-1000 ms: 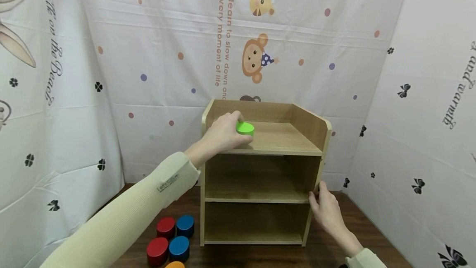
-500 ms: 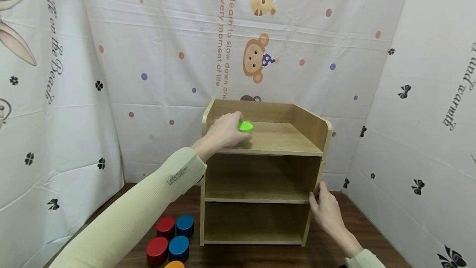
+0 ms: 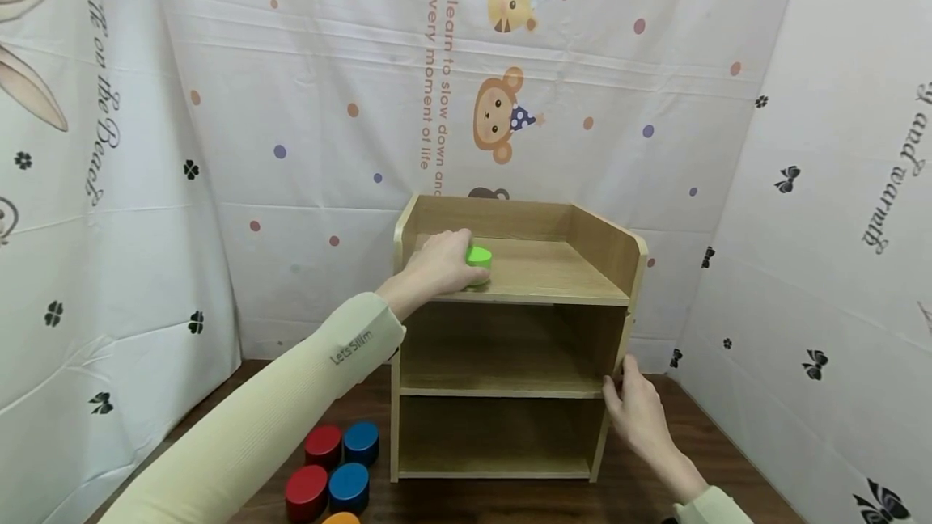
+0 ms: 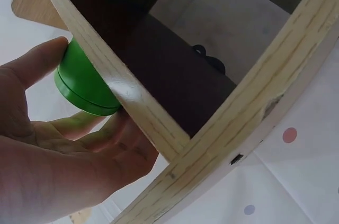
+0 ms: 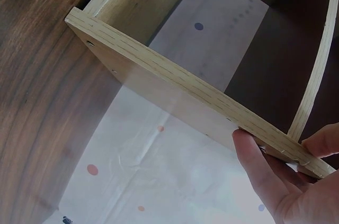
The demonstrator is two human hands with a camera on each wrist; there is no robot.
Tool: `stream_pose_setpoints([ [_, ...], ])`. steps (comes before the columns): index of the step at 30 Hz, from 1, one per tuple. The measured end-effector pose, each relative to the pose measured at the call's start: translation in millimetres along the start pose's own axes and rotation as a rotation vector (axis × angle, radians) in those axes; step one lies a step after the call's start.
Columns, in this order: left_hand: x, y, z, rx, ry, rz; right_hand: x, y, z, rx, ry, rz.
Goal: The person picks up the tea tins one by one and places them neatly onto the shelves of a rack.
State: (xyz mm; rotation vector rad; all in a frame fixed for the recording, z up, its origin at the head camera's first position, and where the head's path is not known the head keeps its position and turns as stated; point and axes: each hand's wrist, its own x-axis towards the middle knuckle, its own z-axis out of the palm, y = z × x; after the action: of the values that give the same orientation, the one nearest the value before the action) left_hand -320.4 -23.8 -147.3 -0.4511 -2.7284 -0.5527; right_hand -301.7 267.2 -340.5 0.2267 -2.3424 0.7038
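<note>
Near the front of the top shelf [image 3: 553, 269] of a wooden unit [image 3: 502, 391], left of centre, a person's left hand [image 3: 437, 262] holds a bright green cylinder [image 3: 479, 260], its fingers curved round the sides and spread only as wide as the piece; whether the base touches wood cannot be told. The right hand [image 3: 642, 413] grips the unit's right side panel [image 3: 608, 263], thumb and fingers closed on opposite faces. Left of the unit, on the dark table [image 3: 451, 504], stand two red cylinders [image 3: 307, 493], two blue cylinders [image 3: 349, 488] and a partly visible orange piece [image 3: 341, 518]
</note>
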Motion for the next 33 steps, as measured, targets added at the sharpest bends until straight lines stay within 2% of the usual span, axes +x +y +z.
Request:
stream_pose_setpoints([
  [17,-0.8,-3.2,0.4,0.004,0.016,0.003,1,-2,1.0,-0.01,-0.001,0.021],
  [24,-7.3,-3.7,-4.0,-0.006,0.037,0.001,1,-1,1.8,-0.011,-0.004,0.02],
  [33,-20.2,-0.4,-11.3,0.003,0.055,0.033,0,-1,1.5,-0.011,0.008,0.029],
])
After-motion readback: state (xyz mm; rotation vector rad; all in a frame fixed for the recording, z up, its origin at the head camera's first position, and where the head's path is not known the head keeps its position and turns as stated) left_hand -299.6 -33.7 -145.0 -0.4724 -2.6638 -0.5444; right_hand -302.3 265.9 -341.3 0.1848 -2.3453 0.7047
